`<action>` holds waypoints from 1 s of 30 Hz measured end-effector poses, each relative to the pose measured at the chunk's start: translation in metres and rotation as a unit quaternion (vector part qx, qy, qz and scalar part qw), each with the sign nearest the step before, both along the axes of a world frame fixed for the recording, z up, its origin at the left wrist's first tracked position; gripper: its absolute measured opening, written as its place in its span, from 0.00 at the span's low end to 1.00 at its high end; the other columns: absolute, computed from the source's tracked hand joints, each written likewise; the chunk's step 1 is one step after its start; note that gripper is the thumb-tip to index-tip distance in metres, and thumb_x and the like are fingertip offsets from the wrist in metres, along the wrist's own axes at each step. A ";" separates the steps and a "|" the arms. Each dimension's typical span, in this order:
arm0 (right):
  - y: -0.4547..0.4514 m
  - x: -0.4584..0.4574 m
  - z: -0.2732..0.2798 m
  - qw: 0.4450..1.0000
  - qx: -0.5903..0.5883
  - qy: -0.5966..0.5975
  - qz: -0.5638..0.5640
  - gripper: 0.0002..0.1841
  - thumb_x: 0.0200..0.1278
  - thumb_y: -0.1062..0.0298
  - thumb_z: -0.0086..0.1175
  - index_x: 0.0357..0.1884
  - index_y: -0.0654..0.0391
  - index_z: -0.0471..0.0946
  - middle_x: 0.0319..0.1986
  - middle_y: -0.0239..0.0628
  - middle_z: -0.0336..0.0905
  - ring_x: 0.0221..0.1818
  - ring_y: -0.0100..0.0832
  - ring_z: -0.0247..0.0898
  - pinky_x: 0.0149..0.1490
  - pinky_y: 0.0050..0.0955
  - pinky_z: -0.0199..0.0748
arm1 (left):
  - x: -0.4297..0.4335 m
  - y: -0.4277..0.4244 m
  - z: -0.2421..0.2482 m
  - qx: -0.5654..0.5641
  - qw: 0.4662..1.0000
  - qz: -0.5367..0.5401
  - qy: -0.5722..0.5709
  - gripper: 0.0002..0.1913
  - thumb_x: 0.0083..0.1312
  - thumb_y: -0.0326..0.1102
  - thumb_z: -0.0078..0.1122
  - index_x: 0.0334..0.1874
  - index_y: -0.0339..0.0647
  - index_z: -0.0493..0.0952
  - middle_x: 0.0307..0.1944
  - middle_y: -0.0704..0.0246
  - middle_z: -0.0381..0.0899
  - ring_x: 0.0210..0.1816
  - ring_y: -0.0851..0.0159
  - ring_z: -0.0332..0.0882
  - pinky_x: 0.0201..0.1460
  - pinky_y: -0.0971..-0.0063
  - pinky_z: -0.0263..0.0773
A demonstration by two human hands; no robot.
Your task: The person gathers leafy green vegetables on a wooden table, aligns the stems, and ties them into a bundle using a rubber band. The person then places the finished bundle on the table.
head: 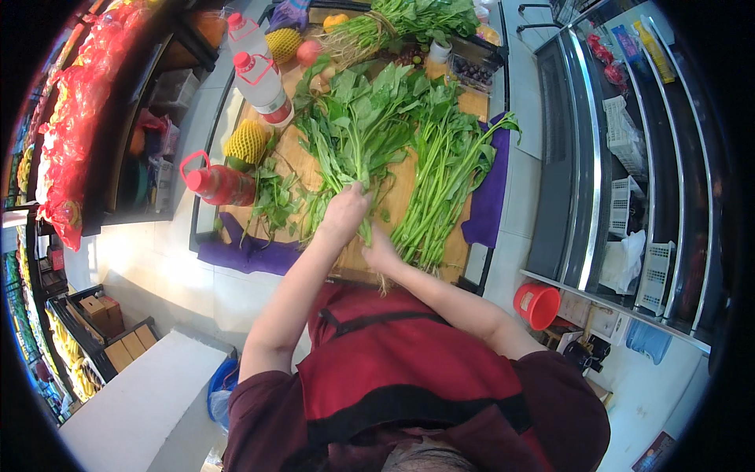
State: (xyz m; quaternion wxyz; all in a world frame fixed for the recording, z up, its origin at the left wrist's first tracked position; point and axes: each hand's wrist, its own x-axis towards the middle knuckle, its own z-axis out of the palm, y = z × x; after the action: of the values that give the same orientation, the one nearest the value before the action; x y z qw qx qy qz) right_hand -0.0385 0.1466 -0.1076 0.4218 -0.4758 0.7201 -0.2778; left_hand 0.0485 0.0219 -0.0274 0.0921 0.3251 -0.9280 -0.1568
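My left hand (349,206) is closed around the stems of a bunch of leafy greens (360,112), whose leaves fan out away from me. Lower and to the right, my right hand (380,251) is at the root end of the same stems; its fingers are partly hidden, and thin roots hang below it. To the right, a pile of long-stemmed greens (427,194) lies on the wooden board (348,258), roots towards me. Loose leafy sprigs (274,194) lie on the left. Another bunch, tied around its stems (377,29), lies at the far side.
Along the left stand a red-capped bottle of red liquid (221,184), clear bottles (265,88) and a fruit in yellow foam net (245,141). Purple cloths (492,183) cover the table's edges. A box of dark fruit (470,74) sits far right. A red bucket (537,305) stands right.
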 end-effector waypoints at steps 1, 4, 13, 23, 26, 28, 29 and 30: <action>0.000 -0.001 -0.001 1.000 -0.015 0.023 -0.003 0.29 0.56 0.77 0.51 0.63 0.63 0.60 0.46 0.52 0.73 0.50 0.51 0.70 0.57 0.39 0.66 | -0.001 -0.004 0.000 -0.007 0.999 -0.008 -0.033 0.22 0.52 0.20 0.53 0.51 0.42 0.76 0.34 0.60 0.73 0.39 0.55 0.78 0.41 0.66 0.76; 0.000 -0.003 0.000 0.999 -0.034 -0.029 -0.012 0.32 0.60 0.68 0.53 0.66 0.64 0.57 0.52 0.59 0.70 0.56 0.56 0.66 0.62 0.41 0.62 | 0.009 -0.008 -0.005 0.004 0.999 -0.008 -0.046 0.15 0.53 0.23 0.53 0.44 0.39 0.76 0.35 0.62 0.74 0.39 0.56 0.78 0.39 0.67 0.76; -0.010 -0.018 0.034 0.914 0.144 -0.373 -0.069 0.17 0.64 0.70 0.52 0.54 0.62 0.67 0.38 0.39 0.76 0.39 0.27 0.72 0.44 0.28 0.70 | 0.089 -0.001 -0.065 0.061 0.841 0.507 0.177 0.08 0.59 0.27 0.57 0.38 0.40 0.84 0.33 0.54 0.83 0.34 0.53 0.82 0.39 0.66 0.76; -0.027 -0.049 0.080 0.835 0.195 -0.504 -0.104 0.19 0.64 0.74 0.51 0.57 0.61 0.65 0.45 0.42 0.78 0.43 0.31 0.77 0.42 0.35 0.82 | 0.129 0.015 -0.064 0.146 0.881 0.407 -0.192 0.11 0.61 0.30 0.47 0.42 0.43 0.79 0.32 0.56 0.83 0.37 0.50 0.83 0.38 0.57 0.77; -0.027 -0.053 0.109 0.852 0.143 -0.499 -0.071 0.19 0.65 0.74 0.51 0.57 0.61 0.65 0.47 0.42 0.76 0.44 0.31 0.75 0.45 0.32 0.80 | 0.110 0.010 -0.048 0.091 0.896 0.431 -0.061 0.13 0.63 0.34 0.50 0.46 0.38 0.79 0.38 0.55 0.83 0.41 0.56 0.83 0.41 0.62 0.76; -0.025 -0.054 0.130 0.856 0.104 -0.505 -0.045 0.19 0.64 0.75 0.51 0.57 0.60 0.66 0.47 0.41 0.76 0.44 0.31 0.75 0.47 0.31 0.78 | 0.091 0.004 -0.033 0.238 0.881 0.385 0.138 0.15 0.64 0.38 0.54 0.48 0.39 0.78 0.41 0.59 0.82 0.40 0.60 0.82 0.40 0.65 0.76; -0.023 -0.054 0.139 0.856 0.082 -0.510 -0.031 0.19 0.64 0.75 0.52 0.57 0.60 0.67 0.48 0.41 0.76 0.45 0.31 0.75 0.48 0.31 0.78 | 0.081 0.002 -0.024 0.331 0.843 0.369 0.208 0.16 0.64 0.41 0.56 0.50 0.39 0.78 0.42 0.60 0.82 0.40 0.63 0.82 0.40 0.67 0.76; -0.021 -0.054 0.147 0.856 0.066 -0.513 -0.026 0.19 0.64 0.75 0.52 0.58 0.60 0.67 0.48 0.40 0.76 0.45 0.31 0.75 0.48 0.30 0.77 | 0.074 0.004 -0.012 0.431 0.767 0.355 0.318 0.17 0.64 0.42 0.58 0.50 0.39 0.78 0.42 0.63 0.82 0.39 0.65 0.81 0.39 0.69 0.76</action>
State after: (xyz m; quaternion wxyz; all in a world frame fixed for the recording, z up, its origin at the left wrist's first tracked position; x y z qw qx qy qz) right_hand -0.0922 0.1255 0.0395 0.7545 -0.2181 0.4303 -0.4449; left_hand 0.1223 0.0261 -0.0393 0.2812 0.5681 -0.4994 -0.5905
